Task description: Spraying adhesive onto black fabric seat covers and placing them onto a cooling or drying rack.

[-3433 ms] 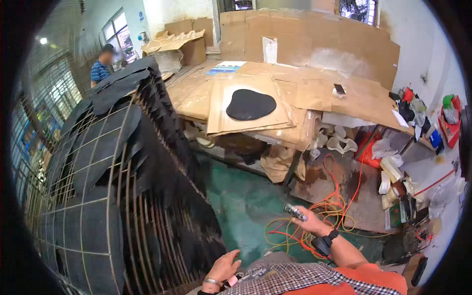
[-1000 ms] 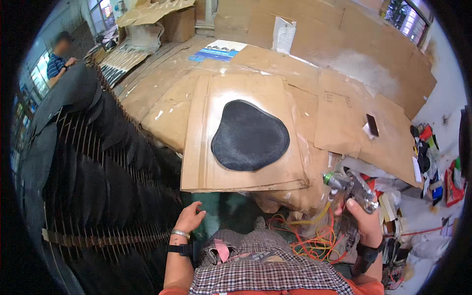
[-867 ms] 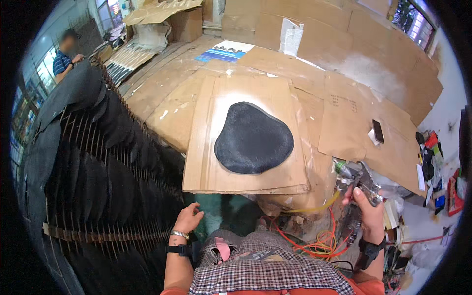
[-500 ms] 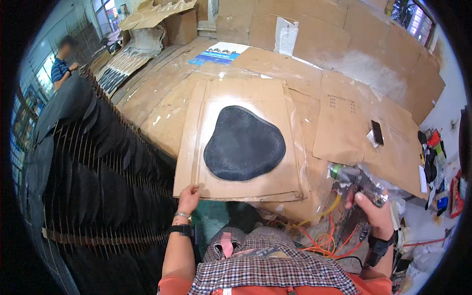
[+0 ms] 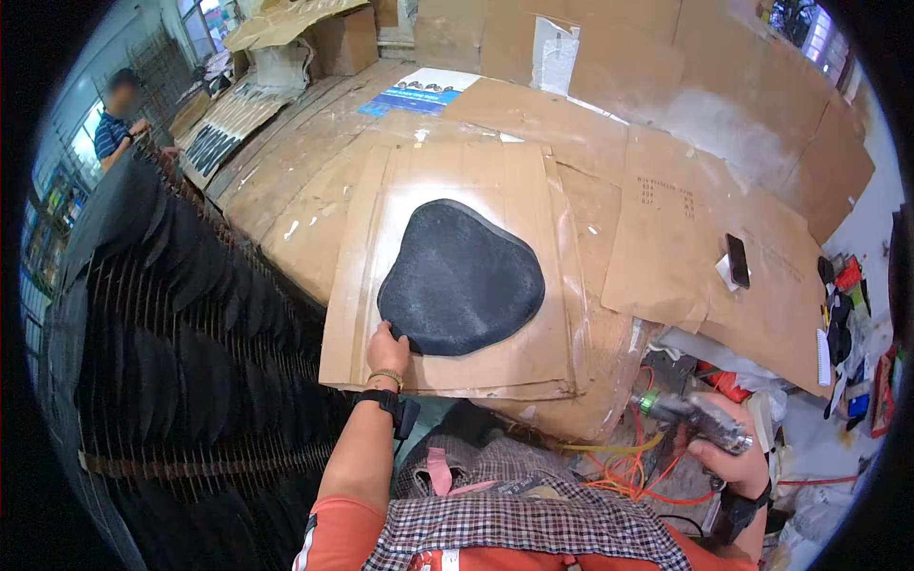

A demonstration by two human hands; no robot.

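Note:
A black, rounded three-lobed pad (image 5: 462,278) lies flat on a sheet of cardboard (image 5: 350,333) in front of me. At its lower left edge, my left hand (image 5: 387,354) pinches the rim with the fingers closed. My right hand (image 5: 731,457) is wrapped round a spray gun (image 5: 716,424) with a green ring near its front end, held low at the right, off the table's front edge. The gun's trigger is hard to make out.
A rack of hanging black pieces (image 5: 181,352) stands close at the left. A phone (image 5: 737,261) lies on cardboard at the right. Orange hoses (image 5: 633,481) trail below the gun. Cardboard sheets (image 5: 724,86) line the back. A person (image 5: 116,124) stands far left.
My left hand has moved from the cardboard's front edge up to the pad's lower left rim. The spray gun in my right hand has dropped lower.

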